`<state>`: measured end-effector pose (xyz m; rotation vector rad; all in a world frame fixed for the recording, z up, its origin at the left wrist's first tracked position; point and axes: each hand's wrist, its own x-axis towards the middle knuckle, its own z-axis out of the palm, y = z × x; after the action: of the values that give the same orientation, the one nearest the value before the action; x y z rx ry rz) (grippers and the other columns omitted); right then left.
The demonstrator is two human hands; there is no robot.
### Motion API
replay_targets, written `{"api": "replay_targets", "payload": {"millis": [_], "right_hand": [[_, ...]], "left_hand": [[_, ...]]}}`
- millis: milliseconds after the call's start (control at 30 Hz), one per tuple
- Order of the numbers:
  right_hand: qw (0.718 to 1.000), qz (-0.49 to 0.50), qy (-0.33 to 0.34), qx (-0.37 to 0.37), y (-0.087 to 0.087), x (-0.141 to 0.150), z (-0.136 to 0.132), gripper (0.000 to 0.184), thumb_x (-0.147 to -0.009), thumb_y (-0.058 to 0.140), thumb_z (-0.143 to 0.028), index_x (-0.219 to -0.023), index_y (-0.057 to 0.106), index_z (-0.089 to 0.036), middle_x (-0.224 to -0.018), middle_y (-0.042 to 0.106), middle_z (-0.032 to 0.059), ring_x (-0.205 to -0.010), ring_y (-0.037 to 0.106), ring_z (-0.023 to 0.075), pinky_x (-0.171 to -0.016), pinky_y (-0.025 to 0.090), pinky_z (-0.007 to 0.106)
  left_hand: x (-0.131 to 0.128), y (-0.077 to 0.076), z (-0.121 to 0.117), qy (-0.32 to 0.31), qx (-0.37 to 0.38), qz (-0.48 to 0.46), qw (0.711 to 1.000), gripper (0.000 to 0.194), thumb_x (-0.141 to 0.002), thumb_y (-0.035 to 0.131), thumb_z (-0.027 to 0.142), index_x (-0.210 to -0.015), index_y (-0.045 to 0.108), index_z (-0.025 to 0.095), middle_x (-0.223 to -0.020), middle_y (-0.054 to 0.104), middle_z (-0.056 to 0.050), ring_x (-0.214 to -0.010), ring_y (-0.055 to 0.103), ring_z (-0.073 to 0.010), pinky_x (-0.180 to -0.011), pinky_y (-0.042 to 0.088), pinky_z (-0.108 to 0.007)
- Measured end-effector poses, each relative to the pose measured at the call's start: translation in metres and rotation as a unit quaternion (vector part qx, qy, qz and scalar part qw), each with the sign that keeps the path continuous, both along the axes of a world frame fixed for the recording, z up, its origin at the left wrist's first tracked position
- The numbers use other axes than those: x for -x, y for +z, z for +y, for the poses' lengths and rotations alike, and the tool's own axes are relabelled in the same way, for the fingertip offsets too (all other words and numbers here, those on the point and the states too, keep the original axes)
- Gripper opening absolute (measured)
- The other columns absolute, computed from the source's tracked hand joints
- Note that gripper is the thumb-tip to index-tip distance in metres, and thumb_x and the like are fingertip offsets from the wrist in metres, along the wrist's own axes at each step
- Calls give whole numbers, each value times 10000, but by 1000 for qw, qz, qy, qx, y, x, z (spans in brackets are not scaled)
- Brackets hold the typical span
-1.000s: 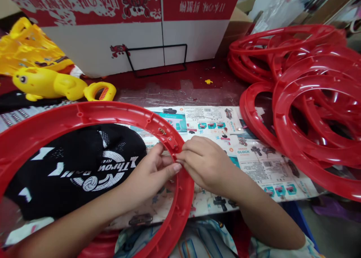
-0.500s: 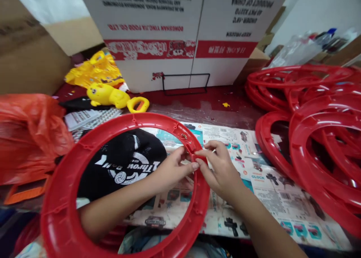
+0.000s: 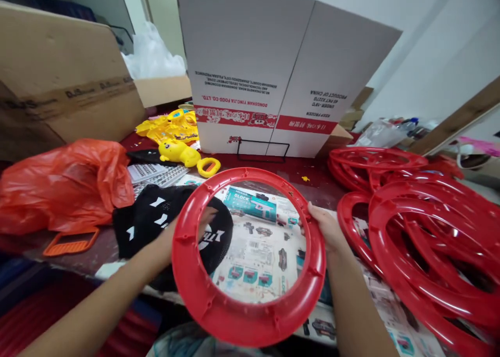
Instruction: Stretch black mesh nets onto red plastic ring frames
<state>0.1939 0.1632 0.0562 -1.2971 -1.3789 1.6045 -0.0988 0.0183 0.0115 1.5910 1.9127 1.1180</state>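
Note:
My right hand (image 3: pixel 327 225) grips the right side of a red plastic ring (image 3: pixel 189 273), with the thumb on its rim and the other fingers mostly hidden behind. The ring is tilted towards me, its ribbed, hollow side showing. My left hand (image 3: pixel 208 216) is behind the ring's left side, partly seen through the opening. Its fingers look stretched out over a black cloth item (image 3: pixel 146 216) with white print; whether they touch it I cannot tell. Under the ring lies a printed cardboard sheet (image 3: pixel 250 247) with pictures of toy guns.
Many similar red rings (image 3: pixel 394 237) are piled on the right. A white carton (image 3: pixel 250 45) stands at the back, with a thin black wire frame before it. To the left are an orange plastic bag (image 3: pixel 66 185), a yellow toy (image 3: pixel 177 153) and a brown box (image 3: pixel 66 81).
My left hand has left the ring's right edge and moved left behind the ring. My right hand has shifted to hold the ring's outer right side. The camera view has tilted up.

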Motion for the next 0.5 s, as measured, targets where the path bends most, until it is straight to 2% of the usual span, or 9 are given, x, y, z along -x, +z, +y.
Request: {"api": "replay_targets", "payload": {"millis": [67,133,200,233,267,300,333,400,500], "right_hand": [[999,-32,-12,-6,-2,-6,8,289,-822,612,-456,-812,582,-169,-565,624,4,-432,542,112,-438,455,217],[997,-73,-24,-20,-6,-10,13,296,-860,570,-460,-829,595,-167,-579,625,-2,-453,548,116,-471,476,233],[991,-129,-32,-34,-9,-14,16,326,-907,518,-468,-850,607,-160,-619,628,-8,-486,555,113,-515,496,248],[985,-163,-31,-40,-9,-16,17,339,-927,498,-467,-872,612,-152,-658,634,-6,-517,567,110,-544,507,256],[978,-200,-29,-46,-7,-18,18,342,-941,491,-459,-907,617,-143,-716,643,1,-566,586,109,-583,520,266],[969,-239,-25,-54,-5,-20,19,337,-948,495,-449,-948,619,-136,-787,651,10,-632,607,112,-631,533,282],[957,-281,-23,-65,0,-21,20,330,-948,507,-441,-985,618,-133,-860,655,19,-708,625,120,-684,541,303],[925,-368,-22,-96,12,-21,18,322,-946,515,-421,-996,632,-125,-965,660,50,-862,638,163,-785,527,348],[853,-497,-29,-155,35,-7,0,341,-947,472,-364,-950,667,-84,-1034,669,164,-1049,601,283,-895,438,405]], "left_hand": [[28,-3,-27,85,18,28,996,286,-814,524,362,-962,673,169,-989,727,-113,-933,661,-323,-867,513,-472],[41,-5,-54,174,26,50,983,342,-857,470,379,-1011,653,136,-999,721,-138,-944,662,-347,-841,516,-503],[34,-5,-76,217,26,61,974,316,-870,497,398,-1042,642,176,-948,733,-72,-892,681,-300,-767,554,-422],[23,-5,-84,223,2,75,972,284,-871,520,393,-1037,644,199,-907,734,-36,-837,690,-262,-723,563,-365],[8,-2,-90,205,-39,88,974,248,-858,566,386,-1012,651,213,-847,727,-12,-760,688,-226,-669,562,-315],[-11,1,-93,149,-102,95,979,210,-869,567,351,-1006,649,215,-855,722,-11,-744,682,-197,-667,558,-284],[-31,5,-93,67,-158,101,980,178,-885,551,302,-1009,641,212,-913,718,-28,-815,680,-190,-729,557,-283],[-71,17,-86,-61,-229,109,965,178,-901,511,210,-1033,630,194,-955,694,-67,-915,649,-200,-835,539,-328],[-119,35,-62,-152,-295,118,936,214,-888,515,196,-1073,604,133,-1010,667,-129,-982,617,-250,-878,534,-412]]}}
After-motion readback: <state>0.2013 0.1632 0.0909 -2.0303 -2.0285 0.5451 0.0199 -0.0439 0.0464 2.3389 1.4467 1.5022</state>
